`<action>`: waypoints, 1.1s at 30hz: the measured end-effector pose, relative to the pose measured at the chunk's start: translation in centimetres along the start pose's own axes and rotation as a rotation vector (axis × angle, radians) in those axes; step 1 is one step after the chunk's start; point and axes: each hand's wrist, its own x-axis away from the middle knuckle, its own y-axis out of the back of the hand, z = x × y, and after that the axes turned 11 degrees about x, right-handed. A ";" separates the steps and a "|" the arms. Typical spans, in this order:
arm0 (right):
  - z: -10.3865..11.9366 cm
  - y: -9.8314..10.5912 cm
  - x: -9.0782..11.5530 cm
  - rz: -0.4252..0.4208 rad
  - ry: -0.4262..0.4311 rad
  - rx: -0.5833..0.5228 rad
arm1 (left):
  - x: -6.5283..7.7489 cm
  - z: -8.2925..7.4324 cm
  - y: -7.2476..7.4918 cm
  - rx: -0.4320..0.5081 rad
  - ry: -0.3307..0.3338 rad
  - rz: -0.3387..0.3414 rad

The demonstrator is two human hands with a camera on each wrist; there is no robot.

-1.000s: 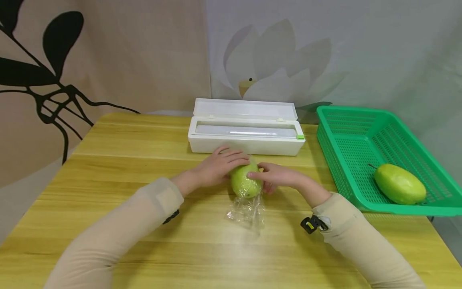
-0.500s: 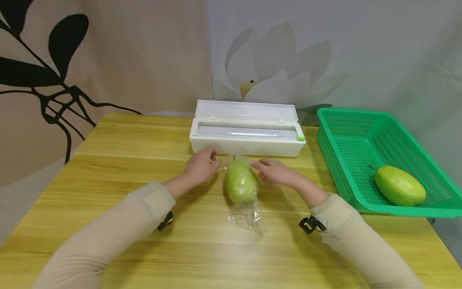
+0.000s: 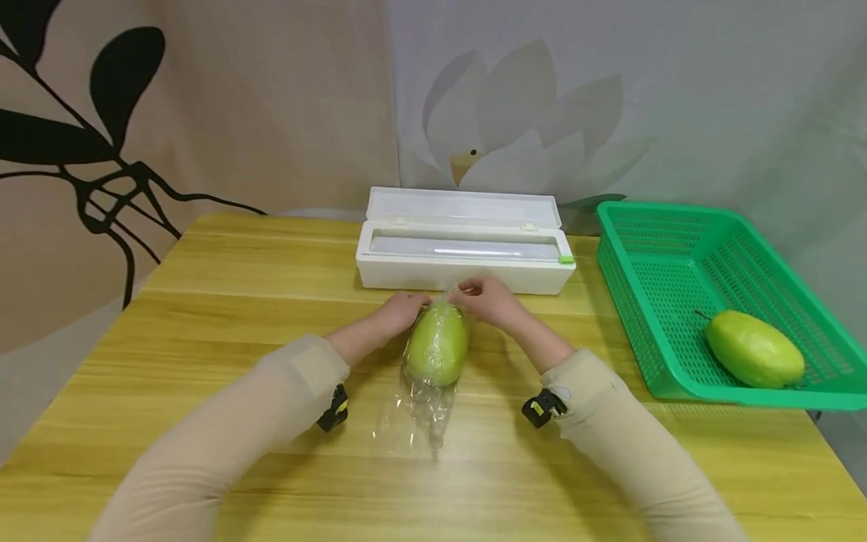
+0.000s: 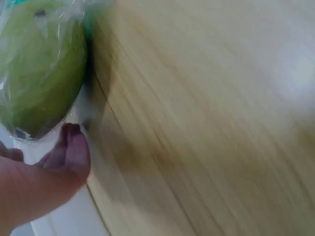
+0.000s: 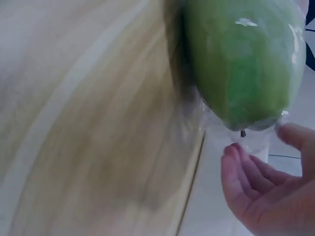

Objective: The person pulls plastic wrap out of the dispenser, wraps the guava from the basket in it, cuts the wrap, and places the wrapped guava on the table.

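Observation:
A green oval fruit [image 3: 439, 346] with a short dark stem lies on the table, wrapped in clear plastic film [image 3: 427, 410]. Loose film trails from its near end. My left hand [image 3: 400, 312] is at the far left of the fruit, its fingertips by the film; whether they pinch it is hidden. At the far right end, my right hand [image 3: 486, 301] touches the film around the stem. The right wrist view shows that thumb [image 5: 295, 136] apart from the gently bent fingers [image 5: 236, 169]. In the left wrist view, the fingertips [image 4: 74, 140] meet the wrapped fruit's end.
Behind the hands stands a white cling film dispenser [image 3: 467, 275] with its lid raised and a roll inside. A green plastic basket [image 3: 667, 361] at the right holds another green fruit [image 3: 755, 350]. All rest on a wooden table [image 3: 284, 482].
Both hands first let go of the fruit's sides and drew apart. Since then they have come together at its far end, and the fruit has shifted slightly left. The trailing film has spread left.

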 end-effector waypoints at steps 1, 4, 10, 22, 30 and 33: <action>-0.1 -0.1 -0.1 -0.002 0.008 -0.031 | -0.2 0.0 -0.1 0.047 0.012 0.014; -0.3 -0.2 -0.3 -0.013 0.051 -0.091 | -0.5 -0.2 -0.3 0.152 0.050 0.048; -1.4 -0.2 -0.6 -0.062 0.117 -0.105 | -0.6 -0.2 -1.0 0.321 0.071 0.082; -1.6 -0.2 -0.7 -0.134 0.230 -0.081 | -0.2 -0.3 -3.0 0.302 -0.095 -0.168; -1.5 -0.5 -0.8 -0.188 0.221 0.061 | -0.1 -0.2 -3.3 0.268 -0.173 -0.232; -1.6 -0.7 -0.6 -0.219 0.228 0.104 | 0.0 0.1 -2.8 0.230 -0.215 -0.168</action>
